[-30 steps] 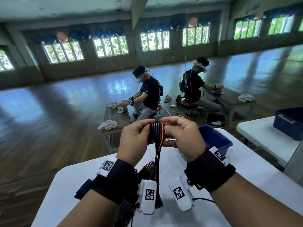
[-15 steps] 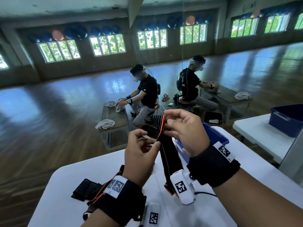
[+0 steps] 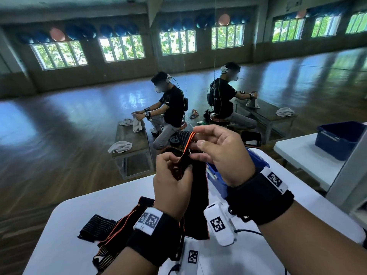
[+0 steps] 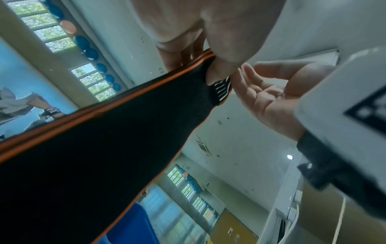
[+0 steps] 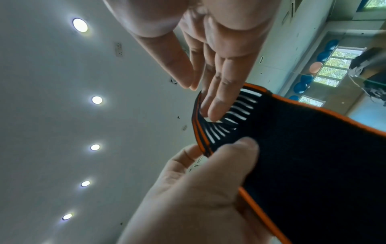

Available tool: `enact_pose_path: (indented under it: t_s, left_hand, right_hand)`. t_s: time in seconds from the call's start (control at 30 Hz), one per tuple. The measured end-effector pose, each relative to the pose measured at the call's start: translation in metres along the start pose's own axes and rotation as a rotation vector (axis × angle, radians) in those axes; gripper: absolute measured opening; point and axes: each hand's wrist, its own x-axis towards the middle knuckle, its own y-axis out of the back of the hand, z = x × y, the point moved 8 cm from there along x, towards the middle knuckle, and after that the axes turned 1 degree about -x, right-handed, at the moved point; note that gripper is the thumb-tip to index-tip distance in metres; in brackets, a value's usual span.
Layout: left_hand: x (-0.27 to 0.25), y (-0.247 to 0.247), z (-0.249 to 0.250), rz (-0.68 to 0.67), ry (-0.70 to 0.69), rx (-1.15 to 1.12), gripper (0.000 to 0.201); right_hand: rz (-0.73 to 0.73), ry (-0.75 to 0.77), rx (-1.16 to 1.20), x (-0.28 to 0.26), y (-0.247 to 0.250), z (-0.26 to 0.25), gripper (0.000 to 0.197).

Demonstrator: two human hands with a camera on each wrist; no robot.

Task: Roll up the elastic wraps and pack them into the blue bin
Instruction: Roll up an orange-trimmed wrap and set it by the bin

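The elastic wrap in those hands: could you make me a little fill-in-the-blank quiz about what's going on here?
1. The black elastic wrap held up by both hands has edges trimmed in ____.
2. The bin on the white table, just behind the right hand, is coloured ____.
3. The striped end of the held wrap is pinched by the ____ hand, while the left hand grips it lower down.
4. A second wrap lies on the ____.

Missing words: orange; blue; right; table

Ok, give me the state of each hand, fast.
Left hand: closed, thumb and fingers pinching the black elastic wrap with orange edging lower down.
Right hand: closed, fingers pinching the same wrap's striped top end.
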Motion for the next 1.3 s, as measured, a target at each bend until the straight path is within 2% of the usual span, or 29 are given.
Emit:
enact_pose_path:
  t_s: [0.07,0.17,0.23,0.33,0.47,0.63,0.73,0.9,1.0,1.13,1.23,1.3]
  left_hand:
    - [0.004,0.002,-0.002,0.018,0.034,-0.078,0.037]
    - [0.008,0.005,-0.004,0.027,0.066,-0.147,0.038]
    - [0.010,0.005,-0.011,0.008,0.122,-0.222,0.036]
    - [0.012,0.000,-0.017,-0.051,0.165,-0.260,0.028]
    - [0.009,-0.014,-0.022,-0.160,0.236,-0.304,0.025]
    - [-0.001,-0.027,-0.037,-0.280,0.377,-0.304,0.028]
    - [-0.003,-0.029,-0.041,-0.300,0.415,-0.301,0.034]
    - [0.002,-0.035,-0.050,-0.234,0.468,-0.318,0.042]
    - [0.002,-0.044,-0.058,-0.207,0.507,-0.322,0.041]
    - [0.004,-0.048,-0.080,-0.145,0.517,-0.274,0.041]
    - [0.004,-0.046,-0.112,-0.031,0.593,-0.220,0.041]
    - [0.004,-0.046,-0.135,-0.001,0.613,-0.150,0.040]
  right_hand:
    - [0.003,0.036,-0.115,0.000,0.004,0.000,0.026]
    - [0.041,0.146,-0.483,0.001,0.014,0.004,0.020]
    - [0.010,0.145,-0.663,-0.002,0.016,0.016,0.017]
    - [-0.080,0.027,-0.554,-0.009,0.013,0.043,0.019]
    - [-0.064,-0.089,-0.350,-0.014,0.004,0.070,0.028]
    - [-0.022,-0.155,-0.423,-0.013,0.005,0.083,0.035]
    - [-0.011,-0.172,-0.415,-0.011,0.006,0.086,0.045]
    - [0.029,-0.113,-0.261,-0.023,0.023,0.097,0.045]
    - [-0.069,-0.074,-0.361,-0.036,0.034,0.113,0.040]
    - [-0.228,-0.222,-0.420,-0.068,0.042,0.173,0.032]
    - [-0.270,-0.377,-0.358,-0.101,0.051,0.221,0.046]
    - [-0.287,-0.462,-0.326,-0.119,0.057,0.247,0.052]
